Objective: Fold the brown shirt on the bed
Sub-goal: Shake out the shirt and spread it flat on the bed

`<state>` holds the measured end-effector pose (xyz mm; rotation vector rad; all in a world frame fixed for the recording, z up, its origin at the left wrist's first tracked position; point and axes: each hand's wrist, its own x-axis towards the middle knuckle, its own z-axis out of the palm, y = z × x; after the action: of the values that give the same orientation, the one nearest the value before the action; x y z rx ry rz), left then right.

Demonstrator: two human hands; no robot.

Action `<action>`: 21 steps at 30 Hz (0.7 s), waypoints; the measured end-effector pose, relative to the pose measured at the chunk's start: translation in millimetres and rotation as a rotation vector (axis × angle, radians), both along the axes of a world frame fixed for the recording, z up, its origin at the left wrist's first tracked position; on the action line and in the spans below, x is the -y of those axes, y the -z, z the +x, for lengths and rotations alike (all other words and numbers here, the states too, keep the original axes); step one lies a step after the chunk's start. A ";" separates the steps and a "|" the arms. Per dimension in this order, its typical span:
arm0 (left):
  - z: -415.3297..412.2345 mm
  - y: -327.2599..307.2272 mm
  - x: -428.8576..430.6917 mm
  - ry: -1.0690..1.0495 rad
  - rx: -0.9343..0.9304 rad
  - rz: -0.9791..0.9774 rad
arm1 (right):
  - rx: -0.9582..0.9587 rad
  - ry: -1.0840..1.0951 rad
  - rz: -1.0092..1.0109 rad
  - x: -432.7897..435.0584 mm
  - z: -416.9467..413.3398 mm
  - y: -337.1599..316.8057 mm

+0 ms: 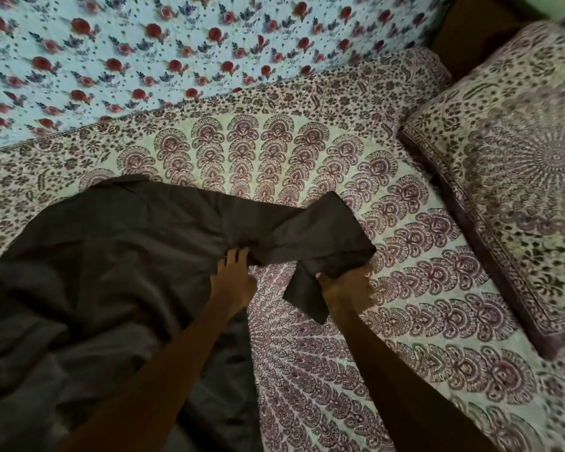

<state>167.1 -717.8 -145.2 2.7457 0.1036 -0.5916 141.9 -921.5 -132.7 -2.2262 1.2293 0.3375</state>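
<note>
2 bare hands worked on the brown shirt (pixel 111 256), which lay spread over the left part of the bed (pixel 405 321), on a sheet printed with maroon patterns. The left hand (pixel 234 278) pinched the cloth where 1 sleeve (pixel 310 230) joins the body. The right hand (pixel 348 288) was closed around the end of this sleeve, and a corner of cloth hung below it. The sleeve stretched to the right across the sheet. A pillow (pixel 509 177) with similar print lay at the right, apart from the shirt. A flowered blue cloth (pixel 177 44) was behind.
</note>
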 end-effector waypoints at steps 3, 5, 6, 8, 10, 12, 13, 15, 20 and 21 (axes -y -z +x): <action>3.3 5.4 0.5 0.011 -0.032 0.024 | 0.112 0.050 0.066 -1.9 9.6 -3.7; 5.1 5.7 -1.0 0.040 -0.063 0.051 | 0.259 0.058 -0.018 12.2 12.8 -19.6; 6.2 5.0 -1.9 0.059 -0.079 0.056 | 0.336 0.016 -0.116 24.9 13.0 -30.2; 8.5 2.1 -3.6 0.091 -0.119 0.054 | 0.433 -0.142 -0.374 57.6 10.6 -49.7; 11.4 -4.0 -2.0 0.091 -0.170 0.035 | 0.417 -0.276 -0.588 94.2 1.8 -63.1; 13.8 -8.1 -0.2 0.085 -0.221 0.038 | 0.265 -0.339 -0.769 123.7 -10.3 -64.6; 15.3 -9.0 0.1 0.087 -0.236 0.046 | 0.153 -0.387 -0.837 133.8 -17.7 -63.6; 17.3 -10.3 0.1 0.087 -0.252 0.048 | -0.078 -0.664 -0.836 142.7 -35.6 -53.6; 5.0 -19.2 17.3 0.083 -0.072 0.158 | -0.273 -0.894 -0.387 116.6 -61.5 -33.2; 2.8 -20.4 24.9 0.109 0.012 0.148 | -0.213 -0.820 -0.385 113.8 -60.3 -33.3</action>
<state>169.9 -742.7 -124.8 2.9125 -0.0052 -0.6184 81.6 -1035.3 -99.4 -3.0269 0.4215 0.7062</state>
